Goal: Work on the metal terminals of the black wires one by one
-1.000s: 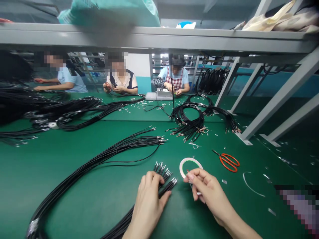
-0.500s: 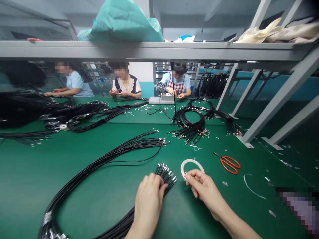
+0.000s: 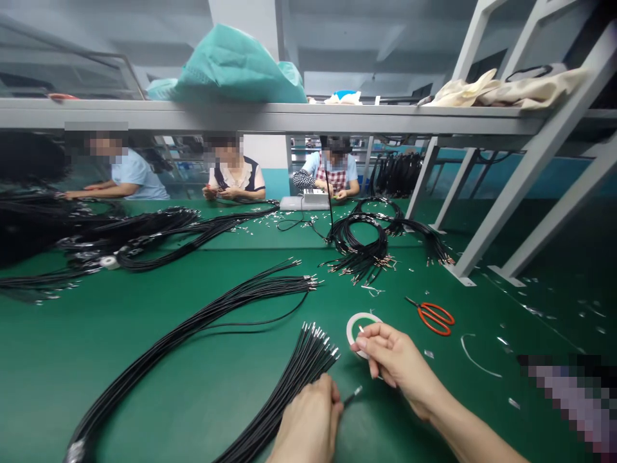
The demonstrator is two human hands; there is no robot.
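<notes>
A fan of black cables [image 3: 294, 379] with bare metal tips lies on the green bench and runs down to the bottom edge. My left hand [image 3: 311, 418] rests against its right side, fingers closed on a single black cable whose metal tip [image 3: 357, 391] pokes out to the right, apart from the fan. My right hand [image 3: 393, 357] is pinched over a white ring-shaped roll [image 3: 353, 331] with a green inner edge. Something small and pale shows at its fingertips, too small to name. Whether those fingers touch the roll, I cannot tell.
Orange-handled scissors [image 3: 435, 318] lie to the right, among clear scraps. Another cable bundle [image 3: 193, 318] curves across the left, with coiled cables [image 3: 359, 238] farther back. A grey shelf [image 3: 241, 119] spans above; its legs [image 3: 501, 173] stand at right. Several people sit across the bench.
My left hand has come down and right from near the cable tips and now has one cable separated from the fan. The right hand stays by the roll. The view has shifted slightly.
</notes>
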